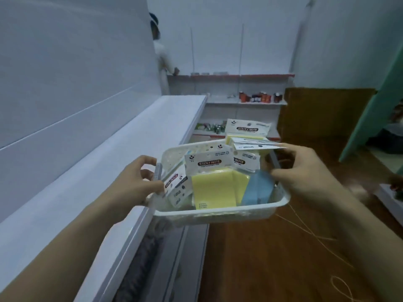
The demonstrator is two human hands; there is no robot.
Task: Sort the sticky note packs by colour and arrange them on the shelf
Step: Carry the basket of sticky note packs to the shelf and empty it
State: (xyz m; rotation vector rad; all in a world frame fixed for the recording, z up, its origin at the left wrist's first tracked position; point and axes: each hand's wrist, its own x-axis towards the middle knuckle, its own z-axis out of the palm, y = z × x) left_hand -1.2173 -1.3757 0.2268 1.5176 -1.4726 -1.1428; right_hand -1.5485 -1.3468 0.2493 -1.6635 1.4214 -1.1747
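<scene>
Two bare forearms reach forward from the bottom edge. The left hand is clamped on the left rim of a white perforated plastic basket, fingers curled over the edge. The right hand is curled around the right rim, thumb above and fingertips at the side wall; it is blurred, so the exact hold cannot be made out. The hands are kept apart, with the basket between them, at the front edge of a white shelf that runs along the left side.

The sticky note packs are gathered loosely inside the basket, each in clear wrapping with a white header card printed "STICKY NOTE". A yellow pack is propped upright at the front, and a blue pack leans just beside it on the right. A tilted pack is wedged against the left wall, its colour unclear. At the far end a pale yellow pack stands above the rim, with more header cards fanned near the right thumb.

Below the basket, a brown wooden floor is crossed by a thin pale thread. Farther back on the right, a brown board and a green panel are seen. Against the back wall stands white shelving holding small red containers. Another person, in white, is partly visible at its left end.
</scene>
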